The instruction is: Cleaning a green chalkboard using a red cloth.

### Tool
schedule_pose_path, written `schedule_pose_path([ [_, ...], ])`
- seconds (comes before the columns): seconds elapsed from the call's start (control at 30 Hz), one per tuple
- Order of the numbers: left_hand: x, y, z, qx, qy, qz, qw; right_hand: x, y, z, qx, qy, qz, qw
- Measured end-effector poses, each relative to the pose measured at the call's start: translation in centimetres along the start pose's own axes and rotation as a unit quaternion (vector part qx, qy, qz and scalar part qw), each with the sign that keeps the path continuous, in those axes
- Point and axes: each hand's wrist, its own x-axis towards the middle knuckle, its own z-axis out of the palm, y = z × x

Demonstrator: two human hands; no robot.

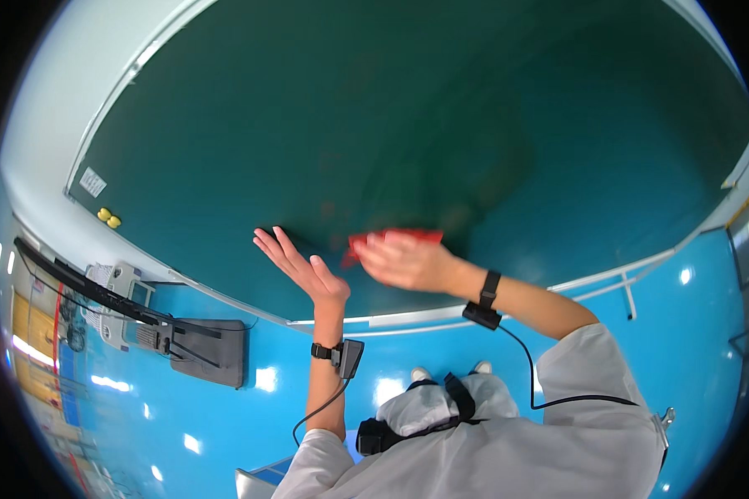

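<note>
Pressing a red cloth flat against the green board, I keep it under my right hand, near the lower edge of the board and about in the middle of its width. The fingers of this hand lie spread over the cloth and push it on the surface; they do not close around it. My left hand is fully open, the fingers straight and a little apart, and it holds nothing; its palm leans on the board just beside the cloth.

I judge that I am in the wiping step. Faint reddish smears show on the board just above the cloth and to its left, so the next stroke calls for steady pressure while the cloth goes over them.

Above and to the right of the cloth the board has much open room. Downward there is little, because the pale ledge along the lower edge is near. Two small yellow magnets sit at the lower left corner, well apart from my hands.
</note>
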Motion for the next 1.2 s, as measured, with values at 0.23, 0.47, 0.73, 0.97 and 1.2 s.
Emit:
schedule_pose_path([
  [0.23,0.1,-0.5,-0.8,0.038,0.001,-0.002,0.999,0.7,1.4,-1.2,0.107,-0.055,-0.093,0.988],
  [0.47,1.0,-1.6,-2.2,0.049,0.005,-0.040,0.998,12.8,19.4,-17.0,-0.140,0.247,0.189,0.940],
  [0.73,3.8,2.6,0.3,-0.014,0.101,-0.056,0.993,13.6,17.3,-14.9,-0.173,0.279,0.275,0.904],
  [0.97,7.1,6.7,2.1,-0.035,0.069,0.041,0.996,17.0,11.1,-7.8,-0.067,0.149,0.113,0.980],
  [1.2,7.0,5.8,2.3,0.068,0.074,0.056,0.993,10.5,21.5,-19.9,-0.193,0.198,0.195,0.941],
])
